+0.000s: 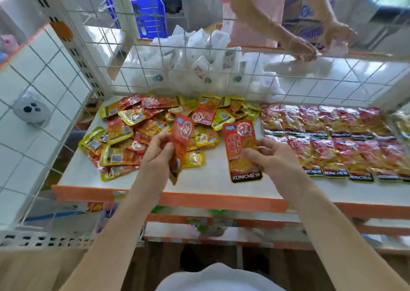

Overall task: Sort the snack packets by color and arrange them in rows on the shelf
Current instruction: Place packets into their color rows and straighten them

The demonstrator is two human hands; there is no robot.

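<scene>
A loose heap of orange and yellow snack packets [155, 124] covers the left half of the white shelf [204, 179]. On the right, red packets [332, 140] lie in two neat rows. My left hand [158, 149] grips an orange packet [180, 140] held edge-on above the heap's near side. My right hand [271, 155] pinches another orange packet [240, 144] marked KONCHEW, face up, just left of the red rows.
A wire grid [199, 73] backs the shelf, with white packets [188, 64] piled behind it. Another person's hands [310, 46] reach there at top right. A tiled side wall [40, 104] stands at left. Orange-edged lower shelves [221, 222] sit below.
</scene>
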